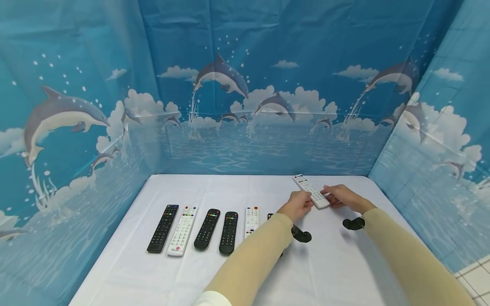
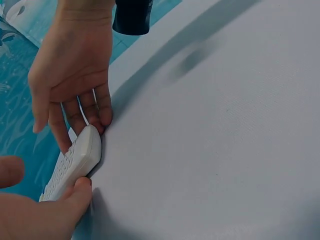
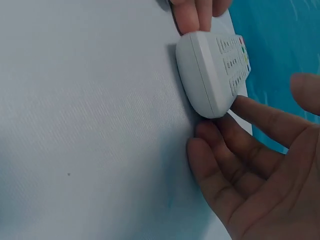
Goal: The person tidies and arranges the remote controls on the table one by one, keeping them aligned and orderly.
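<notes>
Left hand: your left hand (image 1: 297, 205) pinches the near end of the slim white plastic remote with coloured buttons (image 1: 311, 191), thumb and fingers curled at its edge.
Right hand: your right hand (image 1: 340, 196) touches the same end from the other side, fingers (image 3: 227, 145) nearly straight, tips against its rim.
Remote: it lies on the white cloth-covered table (image 1: 344, 272), far right, angled away.
Row: two black-and-white pairs and a small white remote (image 1: 251, 221) lie well apart to the left.

White-clothed table (image 1: 329, 272): remote row (image 1: 206, 229), white remote (image 1: 311, 191).
</notes>
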A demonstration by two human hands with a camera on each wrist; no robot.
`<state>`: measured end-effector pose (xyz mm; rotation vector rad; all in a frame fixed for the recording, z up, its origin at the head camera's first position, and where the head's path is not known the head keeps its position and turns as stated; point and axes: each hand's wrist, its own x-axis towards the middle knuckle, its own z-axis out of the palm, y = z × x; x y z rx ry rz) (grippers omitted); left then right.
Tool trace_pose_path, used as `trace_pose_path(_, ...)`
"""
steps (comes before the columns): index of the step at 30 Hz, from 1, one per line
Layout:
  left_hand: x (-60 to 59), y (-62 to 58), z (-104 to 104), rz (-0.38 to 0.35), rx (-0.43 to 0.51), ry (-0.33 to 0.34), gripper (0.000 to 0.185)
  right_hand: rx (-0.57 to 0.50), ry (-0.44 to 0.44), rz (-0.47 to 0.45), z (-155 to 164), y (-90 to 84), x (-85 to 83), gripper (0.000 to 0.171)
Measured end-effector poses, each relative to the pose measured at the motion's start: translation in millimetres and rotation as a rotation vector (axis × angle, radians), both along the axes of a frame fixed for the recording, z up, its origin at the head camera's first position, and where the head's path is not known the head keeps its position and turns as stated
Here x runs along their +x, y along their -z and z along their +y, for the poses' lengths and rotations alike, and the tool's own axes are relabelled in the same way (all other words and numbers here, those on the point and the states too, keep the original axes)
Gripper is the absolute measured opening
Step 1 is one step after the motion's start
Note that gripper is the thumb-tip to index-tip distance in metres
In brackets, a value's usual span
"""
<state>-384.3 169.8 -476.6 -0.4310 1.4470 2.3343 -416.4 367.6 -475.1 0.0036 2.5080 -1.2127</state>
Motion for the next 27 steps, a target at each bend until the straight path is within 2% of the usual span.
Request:
trace_pose_path(4, 3.2, -1.3, 4.7, 0.039, -0.112, -0.010, 0.018, -0.031, -0.020, 0.004, -5.5, 1.2, 3.0, 0.056)
trace_pose_path(9, -3.6, 5.2, 10.7, 0.044, -0.274, -0.050, 0.019, -0.115, -0.038, -0.019, -3.5, 1.6, 7.8, 0.051)
trace_pose_path(13, -7.0, 11.3, 14.3, 0.029, -0.359, -0.126, 0.021, -0.225, -0.060, -0.085, 1.3, 0.4, 10.1, 0.051)
trace_pose_path(19, -4.1, 8.3, 10.6, -0.016, -0.259, -0.174, 0.032, -0.300, -0.080, -0.135, 3.4, -2.6, 13.5, 0.055)
trace_pose_path(22, -3.0, 5.6, 8.1, -0.023, -0.207, -0.172, 0.038, -0.322, -0.094, -0.130, 4.3, -3.1, 14.6, 0.057)
trace_pose_path(27, 0.6, -1.7, 8.3, -0.011, -0.193, -0.160, 0.041, -0.350, -0.084, -0.125, 6.6, -5.5, 18.9, 0.060)
